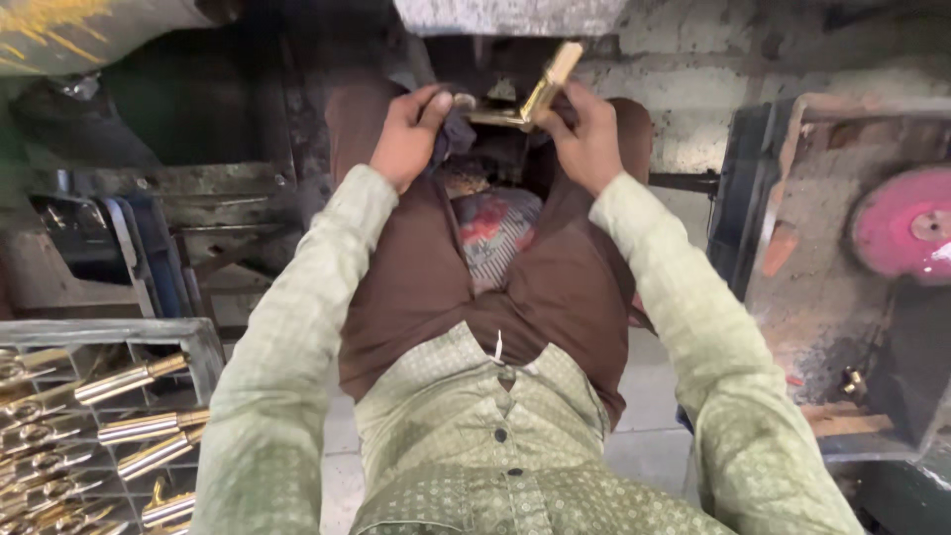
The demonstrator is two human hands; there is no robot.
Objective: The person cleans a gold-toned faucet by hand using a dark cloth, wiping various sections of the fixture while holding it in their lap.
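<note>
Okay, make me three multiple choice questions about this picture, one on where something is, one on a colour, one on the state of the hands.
1. Where does the crate of shiny metal parts sit?
A. Lower left
B. Upper right
C. Between the knees

2. What colour is the round wheel at the right edge?
A. Green
B. Pink
C. Black

3. What are the hands doing?
A. Both lie flat on the thighs
B. Both are raised, gripping a brass-coloured piece
C. One reaches into the crate

Answers:
1 A, the crate fills the lower left corner.
2 B, the disc is pink.
3 B, the left hand with a dark cloth and the right hand meet on the piece.
</note>
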